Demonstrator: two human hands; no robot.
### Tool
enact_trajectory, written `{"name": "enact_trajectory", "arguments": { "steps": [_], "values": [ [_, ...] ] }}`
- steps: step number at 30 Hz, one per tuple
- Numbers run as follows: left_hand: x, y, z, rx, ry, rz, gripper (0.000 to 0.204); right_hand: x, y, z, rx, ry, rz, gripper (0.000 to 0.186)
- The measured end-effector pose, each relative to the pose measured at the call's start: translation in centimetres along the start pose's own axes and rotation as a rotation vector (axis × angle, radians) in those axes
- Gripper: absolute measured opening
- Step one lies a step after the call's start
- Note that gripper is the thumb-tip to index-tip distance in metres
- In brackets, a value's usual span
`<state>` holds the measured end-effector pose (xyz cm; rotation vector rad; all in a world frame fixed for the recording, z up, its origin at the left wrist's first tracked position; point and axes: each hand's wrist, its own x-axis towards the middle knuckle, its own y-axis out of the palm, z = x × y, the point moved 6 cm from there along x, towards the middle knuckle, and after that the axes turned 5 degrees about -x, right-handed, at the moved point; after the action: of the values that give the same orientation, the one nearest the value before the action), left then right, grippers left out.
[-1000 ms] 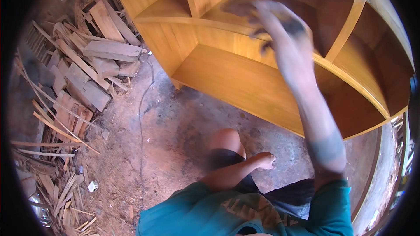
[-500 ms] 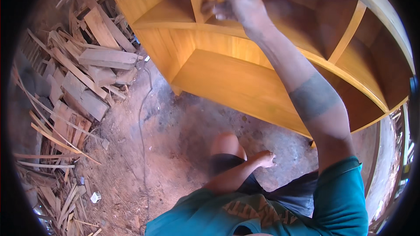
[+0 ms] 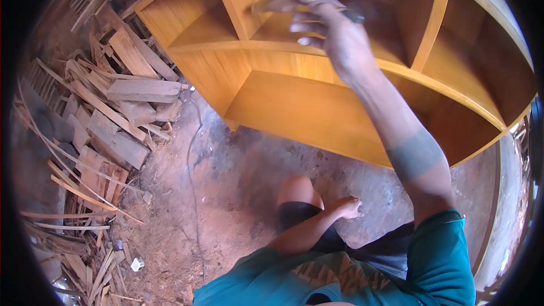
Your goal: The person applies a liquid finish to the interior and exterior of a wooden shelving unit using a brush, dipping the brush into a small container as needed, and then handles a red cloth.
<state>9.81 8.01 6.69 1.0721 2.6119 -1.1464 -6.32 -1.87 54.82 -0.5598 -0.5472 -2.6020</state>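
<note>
A large orange-yellow wooden shelf unit [image 3: 306,102] with a curved front and several compartments fills the upper right. My right hand [image 3: 340,31] is raised in front of an upper compartment, its thumb side closed round a slim brush-like tool [image 3: 275,4] and its other fingers partly extended. The tool's brown end is smeared by motion and points left toward an upright divider [image 3: 229,3]; whether it touches the wood cannot be seen. A dark end sticks out behind the hand. Low in front of my body, my left hand [image 3: 349,207] is curled beside my knee, its palm hidden.
Scrap boards and offcuts [image 3: 144,92] lie heaped on the left, with thin bent strips [image 3: 85,181] below them. A dark cable [image 3: 192,175] runs along the dusty floor [image 3: 226,187]. A small white box [image 3: 137,264] lies near the scraps. A pale beam [image 3: 507,198] stands at the right.
My right hand has moved right and slightly down, with its fingers more spread round the tool. The view has shifted slightly. My left hand stays beside the knee.
</note>
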Motion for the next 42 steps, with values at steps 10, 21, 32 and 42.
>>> {"name": "enact_trajectory", "arguments": {
  "steps": [10, 21, 32, 42],
  "values": [
    [-0.2, 1.9, -0.8, 0.065, -0.026, 0.087, 0.045, -21.7, -12.6, -2.2, -0.049, 0.211, -0.165, 0.028],
    [0.0, 4.8, 0.3, -0.079, -0.151, 0.249, 0.042, -35.6, -28.5, -1.8, -0.173, 0.206, -0.608, 0.024],
    [1.3, 6.2, -0.9, 0.012, -0.147, 0.157, 0.042, -46.2, -36.5, -3.3, -0.186, 0.230, -0.934, 0.019],
    [0.1, 6.4, -5.9, -0.147, 0.075, 0.303, 0.036, -47.3, -34.6, -3.3, -0.307, 0.358, -0.988, 0.024]
  ]
}}
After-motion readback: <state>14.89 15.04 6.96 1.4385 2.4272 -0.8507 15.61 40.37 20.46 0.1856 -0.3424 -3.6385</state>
